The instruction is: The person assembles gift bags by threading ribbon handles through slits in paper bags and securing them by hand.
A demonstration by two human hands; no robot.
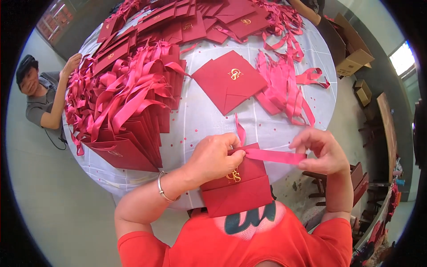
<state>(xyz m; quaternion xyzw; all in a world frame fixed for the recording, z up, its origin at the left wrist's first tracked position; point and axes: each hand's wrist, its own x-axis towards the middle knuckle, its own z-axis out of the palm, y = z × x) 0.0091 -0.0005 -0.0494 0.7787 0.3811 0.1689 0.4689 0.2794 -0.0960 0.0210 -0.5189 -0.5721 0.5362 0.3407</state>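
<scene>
A red paper gift bag (238,196) with a gold mark lies at the table's near edge, close against my body. My left hand (216,156) pinches the bag's top edge together with a pink ribbon (275,156). Off to the right, my right hand (322,151) holds the ribbon's other end between thumb and fingers, and the strip is stretched flat between both hands. Another piece of ribbon (240,130) sticks up behind my left fingers. Where the ribbon meets the bag is hidden by the left hand.
Flat red bags (229,82) lie ahead, beside loose pink ribbons (284,84). At left stands a row of ribboned bags (129,149); more bags (191,29) are heaped at the far side. A co-worker (44,93) sits at left, another person's arm (307,11) shows far right. Cardboard boxes (353,62) stand beyond the table.
</scene>
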